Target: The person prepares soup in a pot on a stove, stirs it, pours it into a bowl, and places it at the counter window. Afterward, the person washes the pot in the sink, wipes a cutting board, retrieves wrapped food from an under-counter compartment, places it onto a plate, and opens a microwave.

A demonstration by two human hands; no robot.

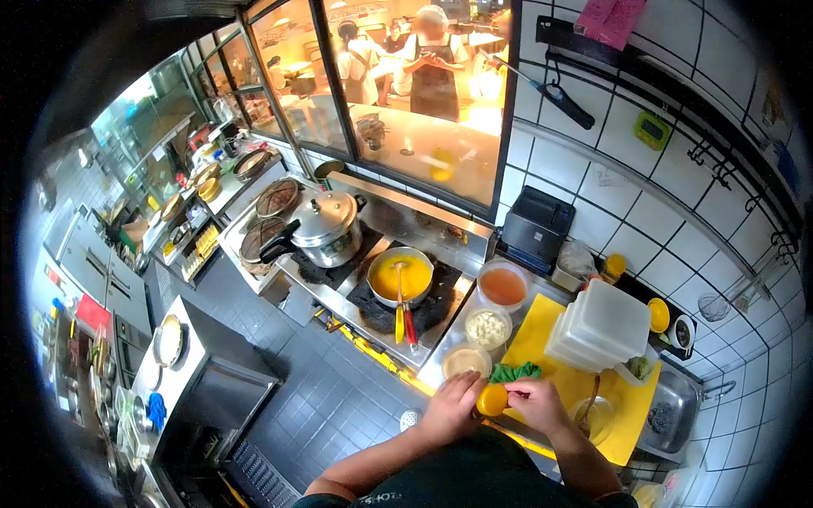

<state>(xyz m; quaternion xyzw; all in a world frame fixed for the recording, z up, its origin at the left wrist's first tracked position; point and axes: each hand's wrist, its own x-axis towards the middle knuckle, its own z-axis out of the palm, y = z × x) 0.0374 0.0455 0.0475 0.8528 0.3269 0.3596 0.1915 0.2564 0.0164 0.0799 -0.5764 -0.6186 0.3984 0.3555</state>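
Near the counter's front edge, my left hand (456, 408) is closed around the left side of a small orange-yellow container (492, 400). My right hand (539, 405) pinches the container's right side. Just beyond it lies a green cloth (516, 372). A bowl of beige contents (467, 361), a bowl of pale chopped pieces (488, 328) and a tub of orange liquid (502, 284) stand in a row behind. On the stove, a pan of yellow liquid (400, 277) holds a utensil with a yellow handle.
A pressure cooker (326, 229) stands left of the pan. On the yellow board (622, 423) are stacked translucent containers (600, 326) and a bowl with a wooden-handled utensil. A sink (671, 413) is at the right. People (434, 63) stand behind the window.
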